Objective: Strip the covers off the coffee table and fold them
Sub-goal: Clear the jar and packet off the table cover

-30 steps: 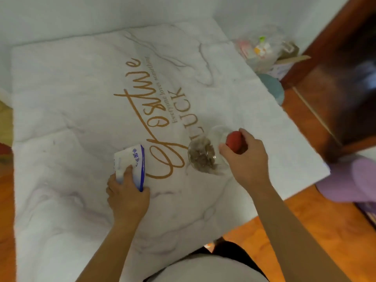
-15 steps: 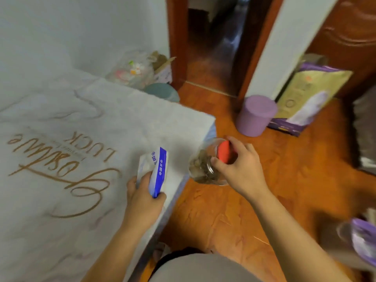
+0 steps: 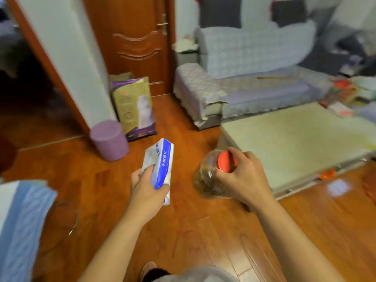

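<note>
The covered desk (image 3: 295, 143) sits to the right, near the sofa. Right hand (image 3: 242, 178) grips a jar (image 3: 209, 180) by its red lid; a loose lid could drop it. Left hand (image 3: 146, 190) pinches a tissue pack (image 3: 160, 165).

A glossy orange-brown wooden floor (image 3: 179, 237) is seen throughout; a carved wooden door (image 3: 138, 43) is set in a white wall (image 3: 67, 64); a sofa (image 3: 254, 78) draped in pale patterned fabric is placed against the far side; a low pale table (image 3: 295, 143) is positioned before it; a purple cylindrical stool (image 3: 109, 139) is stood beside a printed bag (image 3: 134, 106).
</note>
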### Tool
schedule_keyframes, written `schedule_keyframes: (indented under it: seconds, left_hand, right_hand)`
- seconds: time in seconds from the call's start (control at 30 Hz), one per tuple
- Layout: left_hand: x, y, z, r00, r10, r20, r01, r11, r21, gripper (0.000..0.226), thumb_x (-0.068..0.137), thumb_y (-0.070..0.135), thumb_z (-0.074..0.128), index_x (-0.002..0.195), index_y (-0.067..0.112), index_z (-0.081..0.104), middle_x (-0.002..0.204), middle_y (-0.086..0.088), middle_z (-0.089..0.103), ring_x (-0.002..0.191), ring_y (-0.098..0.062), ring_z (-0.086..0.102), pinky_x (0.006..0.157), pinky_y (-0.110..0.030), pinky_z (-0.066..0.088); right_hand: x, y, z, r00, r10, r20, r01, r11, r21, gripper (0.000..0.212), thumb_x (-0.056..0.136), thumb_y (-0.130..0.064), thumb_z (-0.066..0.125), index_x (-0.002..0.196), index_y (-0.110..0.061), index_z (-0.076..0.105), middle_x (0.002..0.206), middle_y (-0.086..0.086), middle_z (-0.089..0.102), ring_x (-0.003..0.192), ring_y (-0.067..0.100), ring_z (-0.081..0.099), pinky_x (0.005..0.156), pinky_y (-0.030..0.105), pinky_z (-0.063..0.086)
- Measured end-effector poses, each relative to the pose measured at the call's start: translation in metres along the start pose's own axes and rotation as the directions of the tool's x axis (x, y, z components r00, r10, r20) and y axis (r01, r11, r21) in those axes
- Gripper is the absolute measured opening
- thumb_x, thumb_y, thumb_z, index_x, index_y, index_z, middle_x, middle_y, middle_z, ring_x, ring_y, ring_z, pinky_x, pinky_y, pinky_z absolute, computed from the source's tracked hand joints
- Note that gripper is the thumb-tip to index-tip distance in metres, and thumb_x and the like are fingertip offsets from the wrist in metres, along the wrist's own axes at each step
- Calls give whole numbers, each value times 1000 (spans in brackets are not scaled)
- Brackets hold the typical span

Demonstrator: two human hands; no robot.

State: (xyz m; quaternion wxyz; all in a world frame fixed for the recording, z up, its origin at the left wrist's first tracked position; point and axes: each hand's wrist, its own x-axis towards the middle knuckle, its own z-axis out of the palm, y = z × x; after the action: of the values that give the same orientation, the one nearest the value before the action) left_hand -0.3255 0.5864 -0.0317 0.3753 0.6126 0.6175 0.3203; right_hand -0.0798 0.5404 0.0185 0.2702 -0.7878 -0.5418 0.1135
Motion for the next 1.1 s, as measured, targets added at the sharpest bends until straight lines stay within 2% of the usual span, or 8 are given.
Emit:
schedule_keyframes:
  seconds: [0.17,0.27,0.5,0.6,0.67,0.77,0.93,1.1]
  left_hand:
    - [21,72,104,973,113,201,-117,993,9,53,92,17,73,137,27,48,137,5,35,114,-13,54,72,-15,48]
    - [30,98,156,949,130,288,-141,990,19,53,92,15,72,137,27,49,137,4,35,113,-12,54,69,-8,45]
    - [99,146,299,925,79,371,-116,990,78,50,91,15,72,135,21,50,135,0,37,111,-14,53,58,-5,41]
    - [127,185,368,911,83,405,-136,985,104,44,88,21,71,128,22,54,132,-1,42,113,-18,55,67,-10,46]
    - [141,218,418,872,140,469,-216,970,113,45,85,29,71,126,26,55,132,0,43,112,-18,56,75,-17,51]
    - [143,278,487,791,170,588,-277,956,96,50,90,22,69,135,30,48,132,4,34,110,-14,50,72,-10,40]
    - [142,359,615,714,245,656,-379,923,66,49,87,22,69,131,33,50,128,5,35,95,-3,52,66,-5,39]
    - [119,415,747,756,213,618,-301,953,41,49,84,20,67,129,32,52,127,6,35,97,2,51,83,-30,55]
  right_hand:
    - [9,96,-56,971,211,-108,-211,977,14,81,71,-64,66,143,-35,45,125,4,51,118,28,46,95,39,45]
    - [21,146,-78,949,301,-89,-302,953,11,83,71,-67,66,144,-35,43,131,4,52,121,28,47,98,41,46]
    - [101,263,-127,924,377,-69,-380,924,-38,85,74,-70,66,146,-33,42,133,3,52,122,27,47,95,38,44]
    - [140,315,-163,904,418,-88,-424,903,-69,86,73,-72,66,146,-33,42,132,3,53,121,28,47,96,40,44]
    - [159,351,-190,880,457,-133,-467,883,-55,86,74,-69,67,147,-33,41,133,2,51,123,27,45,97,40,43]
    - [175,406,-228,836,521,-173,-533,846,-26,86,74,-66,68,149,-33,40,133,2,49,124,27,41,99,41,41]
    - [207,522,-283,786,581,-212,-590,807,22,85,73,-64,70,147,-32,44,130,4,51,122,30,43,98,41,41]
    - [250,648,-336,827,529,-192,-542,840,-18,83,75,-64,69,147,-32,43,130,4,50,121,31,41,99,42,41]
